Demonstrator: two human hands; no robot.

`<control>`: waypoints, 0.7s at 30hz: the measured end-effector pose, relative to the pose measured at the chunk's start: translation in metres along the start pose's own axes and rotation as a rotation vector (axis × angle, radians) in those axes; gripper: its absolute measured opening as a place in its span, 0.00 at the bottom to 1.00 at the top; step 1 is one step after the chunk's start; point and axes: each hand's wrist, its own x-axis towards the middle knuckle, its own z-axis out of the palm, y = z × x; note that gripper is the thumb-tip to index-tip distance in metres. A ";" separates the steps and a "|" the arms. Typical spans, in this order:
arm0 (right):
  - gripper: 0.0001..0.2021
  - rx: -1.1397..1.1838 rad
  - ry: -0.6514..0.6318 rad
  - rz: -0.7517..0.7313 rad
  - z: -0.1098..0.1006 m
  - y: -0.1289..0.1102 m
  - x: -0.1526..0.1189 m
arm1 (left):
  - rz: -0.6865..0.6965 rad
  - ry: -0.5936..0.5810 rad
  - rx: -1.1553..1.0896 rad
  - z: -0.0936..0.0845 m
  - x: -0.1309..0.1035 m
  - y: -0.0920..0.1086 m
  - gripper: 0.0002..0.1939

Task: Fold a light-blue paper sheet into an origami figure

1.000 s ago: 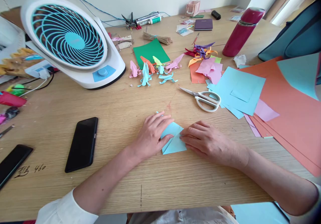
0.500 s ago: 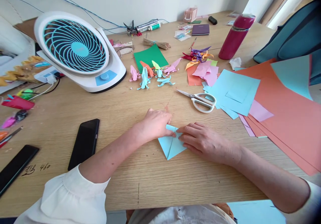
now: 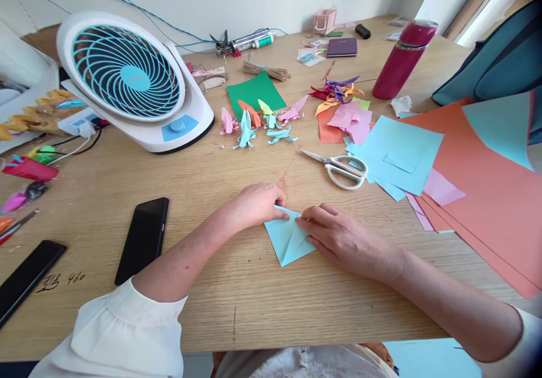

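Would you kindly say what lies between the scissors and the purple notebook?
Between the scissors and the notebook, the head view shows pink papers and a heap of coloured paper.

The folded light-blue origami paper (image 3: 284, 238) lay flat on the bench (image 3: 203, 310), creased, one corner pointing toward the person.

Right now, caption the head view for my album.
Two hands work a folded light blue paper on a wooden table, near white-handled scissors.
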 end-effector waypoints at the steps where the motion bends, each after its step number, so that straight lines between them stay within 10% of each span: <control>1: 0.13 -0.016 -0.002 0.013 0.000 -0.001 0.000 | 0.007 0.024 -0.017 0.001 0.000 -0.001 0.12; 21: 0.13 -0.396 -0.074 -0.009 0.010 -0.011 0.003 | -0.022 0.116 -0.116 -0.001 -0.011 -0.008 0.07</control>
